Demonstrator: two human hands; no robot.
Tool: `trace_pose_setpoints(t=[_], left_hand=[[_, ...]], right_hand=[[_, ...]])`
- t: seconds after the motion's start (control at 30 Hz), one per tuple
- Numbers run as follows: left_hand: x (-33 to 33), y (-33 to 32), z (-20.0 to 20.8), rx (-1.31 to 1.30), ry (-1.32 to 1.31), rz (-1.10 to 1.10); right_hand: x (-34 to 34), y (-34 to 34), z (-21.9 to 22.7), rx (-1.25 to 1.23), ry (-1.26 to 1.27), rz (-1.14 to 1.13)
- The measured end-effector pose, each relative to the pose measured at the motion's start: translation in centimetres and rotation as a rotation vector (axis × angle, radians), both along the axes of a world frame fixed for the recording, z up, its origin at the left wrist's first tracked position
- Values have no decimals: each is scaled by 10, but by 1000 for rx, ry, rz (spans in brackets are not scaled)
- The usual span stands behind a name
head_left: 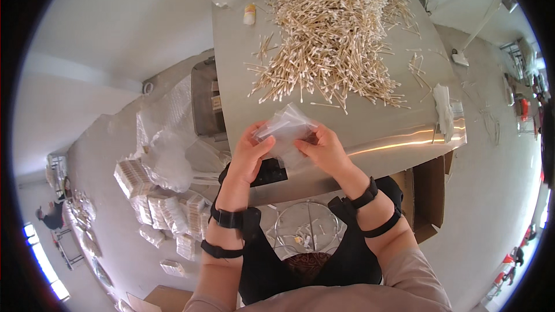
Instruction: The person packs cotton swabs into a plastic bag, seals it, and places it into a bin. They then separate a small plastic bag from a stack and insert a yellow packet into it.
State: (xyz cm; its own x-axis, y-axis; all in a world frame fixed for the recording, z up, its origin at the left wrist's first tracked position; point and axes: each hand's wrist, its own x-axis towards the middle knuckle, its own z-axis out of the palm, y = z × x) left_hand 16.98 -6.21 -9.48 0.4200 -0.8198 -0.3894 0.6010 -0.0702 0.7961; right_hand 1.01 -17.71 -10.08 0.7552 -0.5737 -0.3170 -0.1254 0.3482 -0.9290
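One broad, grey, smooth-metal table [245, 58] bears a wide, loose heap of pale-stemmed, white-tipped cotton swabs [329, 34], seemingly placed ahead to be within reach. Above the table's near part, the person's bare left hand [251, 151] and bare right hand [324, 148] have their fingers nearly closed, pinching opposite sides of a thin, clear plastic bag [284, 137], probably because limp film sags unsupported. Its creased upper corner points toward the heap; folds leave its long axis unclear.
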Motion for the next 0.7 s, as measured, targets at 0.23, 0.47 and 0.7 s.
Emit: trace_pose_setpoints(t=[0.23, 0.47, 0.7], left_hand=[[5, -12, -26, 196, -51, -107], [5, -19, -35, 82, 32, 17], [1, -18, -34, 117, -171, -31]], right_hand=[[9, 1, 6, -22, 96, -139], [22, -13, 2, -646, 131, -274], [28, -22, 8, -1036, 134, -13]])
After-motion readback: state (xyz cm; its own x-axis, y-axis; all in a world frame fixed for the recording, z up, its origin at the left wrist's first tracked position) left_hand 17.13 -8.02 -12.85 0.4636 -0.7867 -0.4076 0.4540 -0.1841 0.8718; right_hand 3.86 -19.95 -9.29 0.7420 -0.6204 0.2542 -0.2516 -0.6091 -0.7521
